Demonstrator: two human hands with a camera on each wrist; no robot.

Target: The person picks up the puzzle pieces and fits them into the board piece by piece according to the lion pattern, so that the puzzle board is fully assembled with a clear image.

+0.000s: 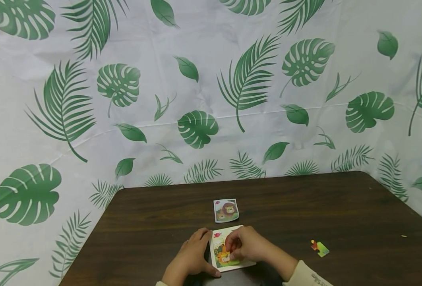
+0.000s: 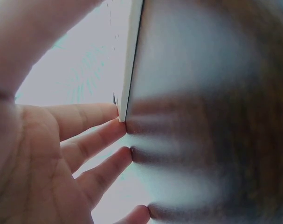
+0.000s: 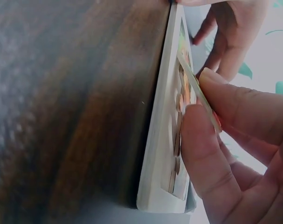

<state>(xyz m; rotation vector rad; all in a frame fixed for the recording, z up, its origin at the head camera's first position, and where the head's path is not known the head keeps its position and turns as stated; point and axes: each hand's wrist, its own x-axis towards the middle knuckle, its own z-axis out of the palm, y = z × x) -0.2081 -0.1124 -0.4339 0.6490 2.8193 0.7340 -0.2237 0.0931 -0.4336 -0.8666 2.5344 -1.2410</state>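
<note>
A white-framed jigsaw puzzle board point(image 1: 237, 267) lies flat on the table, its partly filled picture showing an orange lion face. My left hand point(image 1: 193, 254) rests at the board's left side, fingers extended and spread; in the left wrist view some fingertips touch its corner and others the tabletop. The thumb lies by the near left corner. Over the right part of the board, my right hand point(image 1: 249, 244) pinches a thin puzzle piece point(image 3: 200, 92) between thumb and finger. That piece is tilted, its lower end at the board's surface. The right hand hides part of the picture.
Beyond the board lies a small picture card point(image 1: 226, 210) with lions on it. To the right, what looks like joined or overlapping puzzle pieces point(image 1: 321, 249), green and red, lie on the dark wooden table point(image 1: 153, 222). A leaf-patterned cloth point(image 1: 153, 147) hangs behind.
</note>
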